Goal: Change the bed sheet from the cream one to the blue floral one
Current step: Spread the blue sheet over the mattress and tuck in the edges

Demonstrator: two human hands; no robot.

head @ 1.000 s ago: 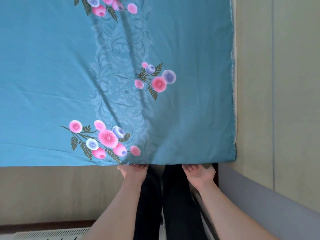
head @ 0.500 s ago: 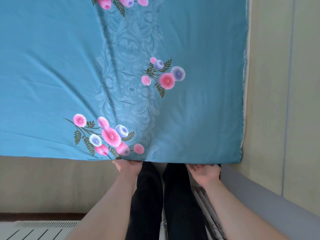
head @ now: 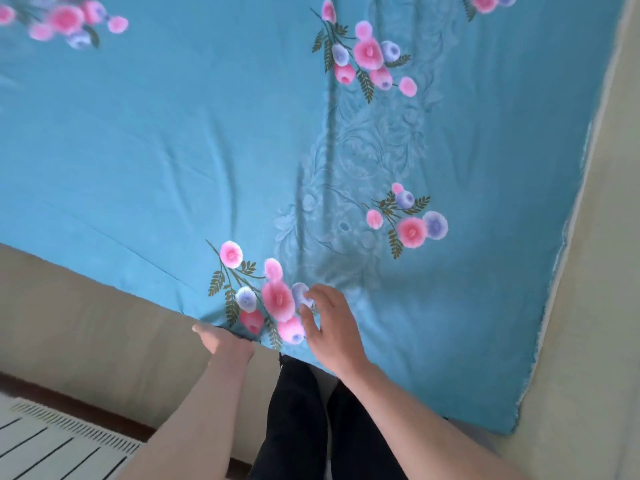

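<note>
Across the bed, blue floral cotton sheet (head: 207,150) spread nearly flat, hanging over the near edge; no cream sheet in sight. Left to do, seemingly: smoothing and tucking. Left hand (head: 221,342) gripping the near hem; right hand (head: 330,322) released, fingers loosely spread over the printed flowers.
</note>
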